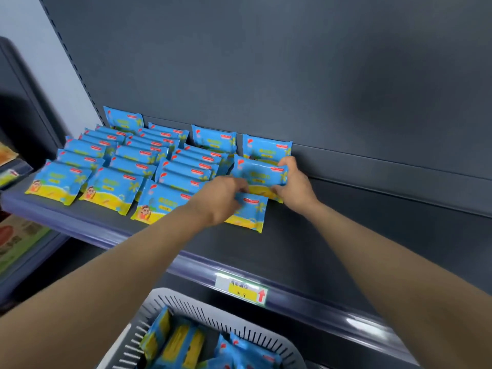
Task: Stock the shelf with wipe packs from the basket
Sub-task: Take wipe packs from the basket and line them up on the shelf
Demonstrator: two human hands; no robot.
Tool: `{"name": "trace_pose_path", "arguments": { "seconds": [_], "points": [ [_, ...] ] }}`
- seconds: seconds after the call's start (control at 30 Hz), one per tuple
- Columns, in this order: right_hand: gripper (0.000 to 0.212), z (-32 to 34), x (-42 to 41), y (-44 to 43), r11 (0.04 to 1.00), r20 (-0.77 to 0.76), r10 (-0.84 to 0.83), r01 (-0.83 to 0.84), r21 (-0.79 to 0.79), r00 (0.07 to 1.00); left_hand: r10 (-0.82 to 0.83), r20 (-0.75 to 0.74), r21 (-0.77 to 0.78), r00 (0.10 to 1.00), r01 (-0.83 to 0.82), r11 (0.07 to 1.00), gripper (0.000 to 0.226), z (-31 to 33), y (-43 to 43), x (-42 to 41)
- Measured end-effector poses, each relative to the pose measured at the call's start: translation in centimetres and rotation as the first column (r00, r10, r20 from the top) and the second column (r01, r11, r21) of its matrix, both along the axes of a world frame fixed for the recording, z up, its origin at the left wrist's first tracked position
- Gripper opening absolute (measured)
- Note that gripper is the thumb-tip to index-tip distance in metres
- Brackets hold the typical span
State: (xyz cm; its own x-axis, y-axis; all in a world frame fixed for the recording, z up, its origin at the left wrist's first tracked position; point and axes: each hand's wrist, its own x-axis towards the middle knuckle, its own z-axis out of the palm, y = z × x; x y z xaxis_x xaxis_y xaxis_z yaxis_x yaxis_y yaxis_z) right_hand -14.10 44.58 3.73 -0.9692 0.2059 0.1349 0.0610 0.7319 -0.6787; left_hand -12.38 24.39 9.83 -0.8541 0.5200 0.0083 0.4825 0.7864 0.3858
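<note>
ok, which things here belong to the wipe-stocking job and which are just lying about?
Job:
held wipe pack, in left hand and right hand
loose pack in front of it
stocked rows
shelf
basket with more packs

Lying about:
price label on the shelf edge
other goods on the left-hand shelving
</note>
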Motion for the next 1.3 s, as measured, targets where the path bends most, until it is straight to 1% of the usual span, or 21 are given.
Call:
{"name": "trace_pose_path", "arguments": {
  "seconds": [0.1,0.2,0.23,0.27,0.37,0.43,0.63,0.8,0.9,1.0,1.1,1.17,1.3],
  "points": [
    [0.044,0.2,-1.3,0.1,0.993,-0.035,0.017,-0.013,0.113,0.999,-0.011,-0.049,-0.054,0.999,0.009,0.998,0.036,-0.8,0.5,-0.9],
    [0.042,0.2,-2.0,-0.1,0.966,-0.062,0.037,-0.020,0.256,0.997,-0.006,-0.083,-0.065,0.997,0.001,0.998,0.036,-1.1,1.3,-2.0],
    [0.041,0.2,-2.1,-0.2,0.961,-0.067,0.047,-0.027,0.275,0.997,-0.010,-0.095,-0.069,0.995,0.003,0.998,0.036,-1.2,1.5,-2.3],
    [0.041,0.1,-2.1,-0.1,0.964,-0.066,0.059,-0.039,0.265,0.996,-0.013,-0.103,-0.075,0.995,0.006,0.997,0.036,-1.2,1.8,-2.7],
    [0.039,0.4,-2.1,0.8,0.987,-0.043,0.127,-0.121,0.109,0.991,-0.017,-0.090,-0.075,0.996,0.010,0.997,0.038,-1.5,2.3,-3.8],
    [0.042,0.8,-1.8,1.6,0.987,-0.047,0.155,-0.152,0.050,0.987,-0.021,-0.070,-0.080,0.997,0.015,0.997,0.042,-1.6,2.6,-4.6],
    [0.044,1.4,-0.1,2.3,0.993,-0.114,0.086,-0.077,0.087,0.990,-0.018,-0.039,-0.097,0.999,0.014,0.995,0.044,-2.5,3.4,-6.0],
    [0.039,2.9,2.0,0.9,0.987,-0.147,0.094,-0.072,0.146,0.985,-0.048,-0.076,-0.089,0.996,0.042,0.995,0.041,-2.4,3.2,-5.5],
    [0.037,4.2,3.5,-0.3,0.981,-0.172,0.109,-0.078,0.179,0.979,-0.054,-0.153,-0.023,0.987,0.051,0.998,0.036,-1.3,2.0,-4.6],
    [0.038,6.0,5.3,-2.0,0.980,-0.222,0.094,-0.051,0.193,0.971,-0.042,-0.244,0.103,0.969,0.069,0.992,0.030,0.8,0.5,-3.0],
    [0.036,8.3,7.2,-4.1,0.977,-0.282,0.075,-0.014,0.213,0.957,-0.034,-0.337,0.190,0.941,0.103,0.976,0.026,3.2,-1.3,-0.6],
    [0.035,9.9,8.7,-5.8,0.971,-0.324,0.068,0.013,0.240,0.944,-0.036,-0.421,0.209,0.907,0.136,0.968,0.026,4.9,-2.6,1.1],
    [0.037,13.5,11.9,-9.1,0.933,-0.404,0.088,0.067,0.355,0.911,-0.037,-0.596,0.181,0.802,0.178,0.967,0.028,8.2,-5.6,4.7]
  ]
}}
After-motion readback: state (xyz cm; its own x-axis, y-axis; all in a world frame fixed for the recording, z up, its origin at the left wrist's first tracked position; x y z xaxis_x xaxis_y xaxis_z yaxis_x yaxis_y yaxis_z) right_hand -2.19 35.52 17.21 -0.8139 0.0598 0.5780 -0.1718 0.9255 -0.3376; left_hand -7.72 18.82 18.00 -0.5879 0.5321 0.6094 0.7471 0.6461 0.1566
